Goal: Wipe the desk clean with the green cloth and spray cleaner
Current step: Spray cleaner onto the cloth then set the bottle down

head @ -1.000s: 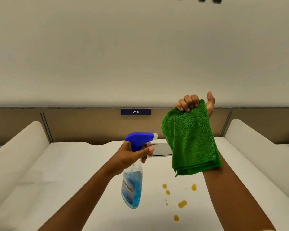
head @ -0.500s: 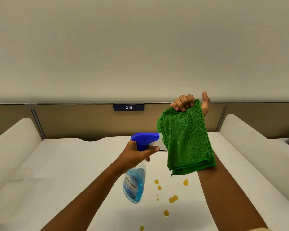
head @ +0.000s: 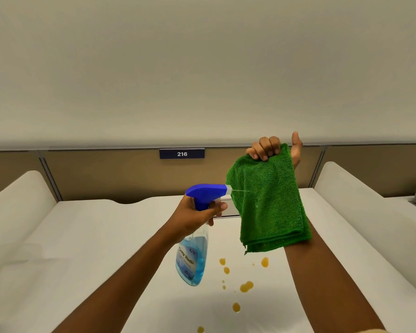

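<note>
We've got the soft, floppy green cloth (head: 269, 203) pinched at its top edge in our right hand (head: 273, 151), left hand (head: 195, 217) clenched round the light, slick spray bottle (head: 193, 255) neck, squeezing

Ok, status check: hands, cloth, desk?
Left hand squeezing spray bottle, stream hitting green cloth. Right hand holds cloth up, hanging. Amber spots on desk, unwiped. Nothing blocking.

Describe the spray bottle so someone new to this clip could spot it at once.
Start at the white desk below the sign reading 216. Above its middle, the left hand holds the bottle, nozzle aimed at the green cloth. It is the only clear item, with blue liquid and a blue trigger head.
</note>
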`<act>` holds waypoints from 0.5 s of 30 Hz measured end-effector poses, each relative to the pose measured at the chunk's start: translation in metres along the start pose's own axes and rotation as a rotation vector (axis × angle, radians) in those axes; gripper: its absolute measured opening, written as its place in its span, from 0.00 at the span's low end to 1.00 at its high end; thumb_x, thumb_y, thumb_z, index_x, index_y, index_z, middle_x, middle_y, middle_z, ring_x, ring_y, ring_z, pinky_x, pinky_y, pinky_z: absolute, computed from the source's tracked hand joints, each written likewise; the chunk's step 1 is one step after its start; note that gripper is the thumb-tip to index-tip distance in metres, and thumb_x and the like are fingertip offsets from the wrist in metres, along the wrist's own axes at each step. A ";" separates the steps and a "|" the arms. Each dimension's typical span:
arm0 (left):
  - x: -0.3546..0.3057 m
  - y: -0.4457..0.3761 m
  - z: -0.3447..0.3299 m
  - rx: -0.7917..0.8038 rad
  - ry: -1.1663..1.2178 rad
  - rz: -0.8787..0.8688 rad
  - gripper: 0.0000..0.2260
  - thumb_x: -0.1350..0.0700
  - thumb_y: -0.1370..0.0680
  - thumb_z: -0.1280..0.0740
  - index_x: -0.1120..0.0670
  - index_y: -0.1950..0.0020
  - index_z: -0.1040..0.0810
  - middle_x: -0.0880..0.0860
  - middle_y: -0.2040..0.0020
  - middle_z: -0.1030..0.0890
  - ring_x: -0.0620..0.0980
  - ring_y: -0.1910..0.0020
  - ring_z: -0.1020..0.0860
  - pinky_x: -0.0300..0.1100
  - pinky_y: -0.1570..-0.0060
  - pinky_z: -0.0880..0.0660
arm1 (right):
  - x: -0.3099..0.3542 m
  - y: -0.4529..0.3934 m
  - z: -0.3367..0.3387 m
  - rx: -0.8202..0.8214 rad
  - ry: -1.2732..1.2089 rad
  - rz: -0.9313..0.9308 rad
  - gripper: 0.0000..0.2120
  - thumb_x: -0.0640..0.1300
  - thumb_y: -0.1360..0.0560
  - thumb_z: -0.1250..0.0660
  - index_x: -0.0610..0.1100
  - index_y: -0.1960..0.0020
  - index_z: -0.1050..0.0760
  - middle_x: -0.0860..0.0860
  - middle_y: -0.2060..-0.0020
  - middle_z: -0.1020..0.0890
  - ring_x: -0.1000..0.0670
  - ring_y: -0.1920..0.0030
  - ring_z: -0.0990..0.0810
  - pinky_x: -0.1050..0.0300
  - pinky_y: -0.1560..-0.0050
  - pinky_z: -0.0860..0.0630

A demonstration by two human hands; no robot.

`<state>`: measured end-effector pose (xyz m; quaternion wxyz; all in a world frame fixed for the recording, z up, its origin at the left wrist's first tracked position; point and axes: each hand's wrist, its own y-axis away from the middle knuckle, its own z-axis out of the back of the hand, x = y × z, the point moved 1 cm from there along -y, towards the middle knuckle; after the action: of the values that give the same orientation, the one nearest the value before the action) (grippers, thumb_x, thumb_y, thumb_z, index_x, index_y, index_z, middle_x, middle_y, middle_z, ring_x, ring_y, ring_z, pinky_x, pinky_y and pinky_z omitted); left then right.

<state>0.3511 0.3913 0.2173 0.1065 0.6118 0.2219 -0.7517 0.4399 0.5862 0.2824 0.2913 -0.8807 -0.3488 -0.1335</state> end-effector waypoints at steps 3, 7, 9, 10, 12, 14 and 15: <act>0.002 -0.005 -0.003 -0.007 -0.004 0.011 0.04 0.58 0.25 0.29 0.53 0.53 0.23 0.51 0.66 0.20 0.41 0.70 0.22 0.32 0.65 0.23 | 0.004 0.001 0.003 0.002 -0.008 0.011 0.29 0.64 0.27 0.47 0.45 0.77 0.36 0.52 0.79 0.36 0.52 0.78 0.37 0.59 0.68 0.40; 0.007 -0.010 -0.007 0.000 -0.009 0.015 0.04 0.57 0.25 0.29 0.53 0.55 0.23 0.51 0.67 0.21 0.42 0.70 0.23 0.34 0.64 0.23 | 0.009 0.002 0.009 0.033 -0.009 0.011 0.29 0.64 0.27 0.48 0.45 0.77 0.35 0.51 0.79 0.35 0.52 0.78 0.36 0.59 0.68 0.38; 0.007 -0.011 -0.010 0.022 0.008 0.008 0.04 0.59 0.25 0.29 0.53 0.54 0.23 0.49 0.67 0.20 0.42 0.70 0.22 0.35 0.64 0.22 | 0.013 0.003 0.010 0.034 -0.001 0.017 0.29 0.64 0.27 0.48 0.45 0.77 0.34 0.51 0.79 0.35 0.52 0.78 0.36 0.59 0.68 0.38; 0.007 -0.011 -0.011 0.037 0.018 0.000 0.04 0.60 0.25 0.29 0.53 0.53 0.22 0.49 0.66 0.19 0.41 0.69 0.21 0.35 0.65 0.22 | 0.015 0.003 0.011 0.031 0.004 0.022 0.29 0.64 0.27 0.49 0.45 0.77 0.34 0.51 0.79 0.35 0.52 0.78 0.36 0.59 0.68 0.38; 0.006 -0.012 -0.013 0.064 0.031 -0.013 0.05 0.62 0.25 0.29 0.53 0.52 0.22 0.50 0.63 0.18 0.41 0.68 0.20 0.35 0.65 0.22 | 0.019 0.004 0.010 0.014 0.014 0.036 0.29 0.64 0.27 0.49 0.45 0.77 0.35 0.52 0.79 0.35 0.52 0.78 0.36 0.59 0.68 0.38; 0.006 -0.012 -0.012 0.079 0.035 -0.021 0.06 0.63 0.25 0.30 0.54 0.51 0.22 0.51 0.62 0.18 0.41 0.67 0.19 0.35 0.65 0.21 | 0.022 0.004 0.010 -0.010 0.017 0.047 0.29 0.64 0.27 0.48 0.45 0.78 0.35 0.52 0.80 0.36 0.52 0.78 0.37 0.59 0.68 0.39; 0.007 -0.012 -0.012 0.083 0.036 -0.022 0.06 0.63 0.25 0.30 0.54 0.52 0.22 0.51 0.62 0.18 0.42 0.66 0.19 0.35 0.65 0.21 | 0.022 0.004 0.010 -0.019 0.017 0.051 0.28 0.64 0.28 0.48 0.45 0.78 0.36 0.52 0.80 0.36 0.52 0.78 0.37 0.59 0.69 0.39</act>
<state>0.3548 0.4082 0.2115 0.0688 0.6265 0.1993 -0.7504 0.4588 0.6024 0.2824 0.2890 -0.8909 -0.3225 -0.1370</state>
